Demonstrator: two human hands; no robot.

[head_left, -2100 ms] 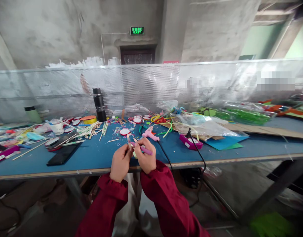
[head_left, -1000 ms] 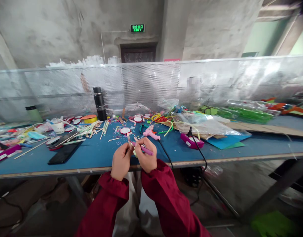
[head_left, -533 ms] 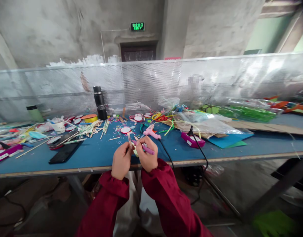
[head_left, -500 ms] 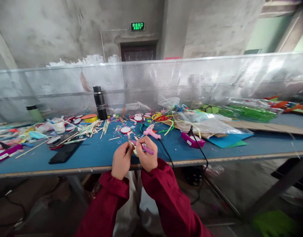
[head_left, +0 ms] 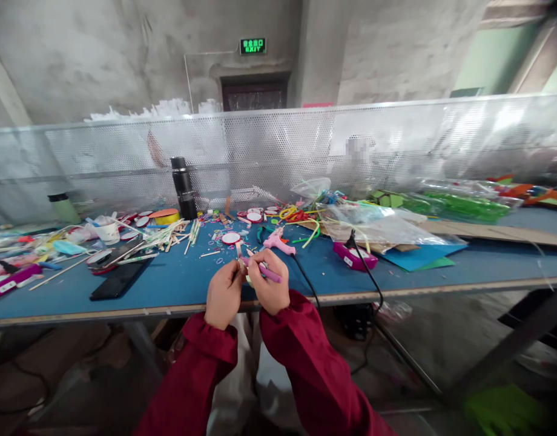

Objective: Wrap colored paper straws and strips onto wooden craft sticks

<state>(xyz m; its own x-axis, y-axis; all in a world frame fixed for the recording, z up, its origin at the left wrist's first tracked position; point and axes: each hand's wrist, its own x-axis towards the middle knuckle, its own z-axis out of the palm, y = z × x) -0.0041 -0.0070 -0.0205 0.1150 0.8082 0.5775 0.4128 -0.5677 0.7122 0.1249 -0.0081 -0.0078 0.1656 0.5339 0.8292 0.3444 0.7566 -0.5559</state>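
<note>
My left hand (head_left: 223, 295) is closed with thumb and fingers pinched on a flat wooden craft stick (head_left: 238, 249), which points up and away from me. My right hand (head_left: 271, 287) grips a purple pen (head_left: 270, 274), its front end close to the stick. The two hands nearly meet at the table's front edge. Something pale shows between them, mostly hidden by the fingers. Just beyond my right hand lies a pink glue gun (head_left: 279, 241) with a black cord. A small round white disc with a red rim (head_left: 230, 238) rests past the stick.
A black phone (head_left: 119, 283), loose sticks (head_left: 172, 235) and a black bottle (head_left: 183, 189) stand to the left. To the right are a purple device (head_left: 355, 257) with a cord and plastic bags (head_left: 373, 224). A perforated metal screen (head_left: 269, 151) runs behind the blue table (head_left: 419, 278).
The hands stay almost in place. My right hand and the pen have shifted very slightly; the stick remains in my left hand.
</note>
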